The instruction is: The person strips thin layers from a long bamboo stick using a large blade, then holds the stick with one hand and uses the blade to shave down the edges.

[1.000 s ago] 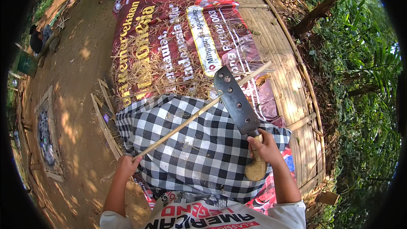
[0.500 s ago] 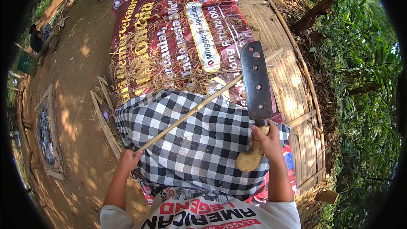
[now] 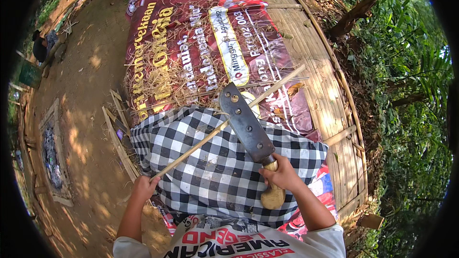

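My left hand (image 3: 143,188) is closed round the near end of a long, pale bamboo strip (image 3: 187,153), which slants up and away to the right over my lap. In my right hand (image 3: 282,174) is a cleaver (image 3: 248,131) with a broad dark blade, several round holes and a curved wooden handle. The blade crosses over the strip, edge against or very near it, and hides part of it. A thin curl of shaving (image 3: 221,113) stands beside the blade. A black-and-white checked cloth (image 3: 205,177) covers my legs.
A red printed banner (image 3: 191,33) strewn with thin shavings (image 3: 162,67) lies on a bamboo-slat platform (image 3: 311,48). Split wood pieces (image 3: 119,138) lean at the left. A framed ash pit (image 3: 51,155) is on the dirt. Another person (image 3: 42,43) sits far left; plants line the right.
The cleaver has swung left and nearer, from beside the strip's far end onto its middle. The strip's far end has shifted slightly left and nearer. A curl now shows at the blade.
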Demonstrator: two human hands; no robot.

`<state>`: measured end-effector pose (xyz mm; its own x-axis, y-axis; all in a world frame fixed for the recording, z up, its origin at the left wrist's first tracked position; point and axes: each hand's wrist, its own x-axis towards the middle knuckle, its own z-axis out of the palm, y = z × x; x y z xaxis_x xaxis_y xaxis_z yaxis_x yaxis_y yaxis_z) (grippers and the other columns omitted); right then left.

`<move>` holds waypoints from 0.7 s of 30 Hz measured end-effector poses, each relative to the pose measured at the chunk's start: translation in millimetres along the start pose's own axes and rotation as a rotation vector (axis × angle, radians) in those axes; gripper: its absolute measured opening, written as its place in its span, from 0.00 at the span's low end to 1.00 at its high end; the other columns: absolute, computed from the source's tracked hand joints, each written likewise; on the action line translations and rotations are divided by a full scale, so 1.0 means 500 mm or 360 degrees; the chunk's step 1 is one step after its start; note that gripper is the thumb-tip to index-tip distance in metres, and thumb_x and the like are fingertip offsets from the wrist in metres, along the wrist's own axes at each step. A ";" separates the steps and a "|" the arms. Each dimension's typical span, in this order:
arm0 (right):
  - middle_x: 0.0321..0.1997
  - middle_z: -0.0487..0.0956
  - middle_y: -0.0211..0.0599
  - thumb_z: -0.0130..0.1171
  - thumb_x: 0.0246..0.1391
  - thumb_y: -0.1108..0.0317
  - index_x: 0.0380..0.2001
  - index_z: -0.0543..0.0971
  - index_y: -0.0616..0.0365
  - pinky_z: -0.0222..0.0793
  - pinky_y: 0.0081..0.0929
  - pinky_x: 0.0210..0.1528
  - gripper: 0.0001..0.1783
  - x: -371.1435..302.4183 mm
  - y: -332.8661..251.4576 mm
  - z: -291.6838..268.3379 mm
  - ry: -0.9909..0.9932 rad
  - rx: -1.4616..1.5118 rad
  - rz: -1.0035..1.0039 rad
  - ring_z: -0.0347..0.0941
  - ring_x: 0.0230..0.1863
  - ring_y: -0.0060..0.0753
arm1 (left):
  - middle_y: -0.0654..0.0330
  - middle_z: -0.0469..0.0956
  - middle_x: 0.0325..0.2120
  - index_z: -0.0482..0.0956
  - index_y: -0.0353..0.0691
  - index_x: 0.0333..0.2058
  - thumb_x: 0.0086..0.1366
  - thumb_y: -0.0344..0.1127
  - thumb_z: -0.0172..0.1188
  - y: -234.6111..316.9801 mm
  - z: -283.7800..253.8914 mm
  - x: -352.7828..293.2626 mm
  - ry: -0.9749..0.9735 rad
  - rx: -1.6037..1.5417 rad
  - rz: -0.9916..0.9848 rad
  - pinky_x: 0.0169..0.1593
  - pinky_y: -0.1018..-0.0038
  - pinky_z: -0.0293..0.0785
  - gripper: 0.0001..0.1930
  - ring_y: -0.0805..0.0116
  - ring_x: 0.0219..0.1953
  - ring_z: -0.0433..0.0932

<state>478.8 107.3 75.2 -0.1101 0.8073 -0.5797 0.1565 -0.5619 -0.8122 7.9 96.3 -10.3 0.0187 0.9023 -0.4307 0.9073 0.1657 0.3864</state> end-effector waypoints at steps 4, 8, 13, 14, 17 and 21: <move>0.21 0.75 0.30 0.64 0.49 0.77 0.41 0.73 0.67 0.67 0.21 0.19 0.16 0.008 -0.037 -0.043 0.0278 0.0186 -0.0177 0.70 0.17 0.19 | 0.37 0.71 0.15 0.76 0.26 0.19 0.62 0.63 0.54 -0.003 0.016 -0.028 -0.0025 -0.0040 -0.0054 0.28 0.53 0.69 0.36 0.36 0.25 0.76; 0.21 0.75 0.31 0.63 0.48 0.79 0.41 0.72 0.66 0.68 0.23 0.21 0.16 0.016 -0.020 0.012 0.0396 0.0048 -0.0122 0.72 0.18 0.24 | 0.36 0.71 0.15 0.76 0.26 0.19 0.62 0.66 0.52 -0.008 0.032 -0.011 -0.0007 -0.0046 -0.0039 0.29 0.53 0.70 0.39 0.35 0.25 0.76; 0.25 0.75 0.31 0.62 0.46 0.81 0.45 0.73 0.69 0.68 0.22 0.21 0.20 0.015 -0.020 0.006 0.0062 -0.0062 0.0012 0.71 0.19 0.20 | 0.37 0.73 0.15 0.77 0.26 0.19 0.62 0.66 0.52 0.008 0.002 -0.018 -0.0036 0.0032 -0.0078 0.29 0.51 0.70 0.38 0.35 0.26 0.76; 0.24 0.75 0.31 0.62 0.46 0.81 0.43 0.73 0.68 0.68 0.22 0.21 0.18 0.011 -0.044 -0.002 0.0127 0.0041 -0.0092 0.71 0.18 0.21 | 0.37 0.73 0.16 0.77 0.26 0.19 0.62 0.66 0.52 0.017 0.007 -0.021 -0.0040 0.0022 -0.0102 0.29 0.51 0.70 0.38 0.35 0.26 0.76; 0.23 0.75 0.32 0.61 0.48 0.79 0.38 0.72 0.66 0.68 0.22 0.21 0.13 0.018 -0.050 0.004 0.0430 0.0267 -0.0192 0.71 0.19 0.20 | 0.36 0.72 0.16 0.76 0.25 0.18 0.62 0.63 0.54 0.001 0.029 -0.018 0.0023 -0.0052 -0.0063 0.29 0.52 0.70 0.37 0.35 0.26 0.76; 0.23 0.76 0.34 0.63 0.46 0.77 0.41 0.72 0.67 0.70 0.24 0.22 0.17 0.019 -0.013 0.048 -0.0012 -0.0216 -0.0021 0.73 0.18 0.23 | 0.37 0.72 0.16 0.76 0.27 0.18 0.62 0.62 0.55 -0.011 0.032 -0.018 0.0065 -0.0034 0.0012 0.29 0.52 0.69 0.36 0.35 0.26 0.76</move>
<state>453.4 114.3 73.2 -0.1201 0.8130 -0.5698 0.2861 -0.5213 -0.8040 9.6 81.0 -21.6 0.0078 0.9189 -0.3945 0.8979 0.1672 0.4071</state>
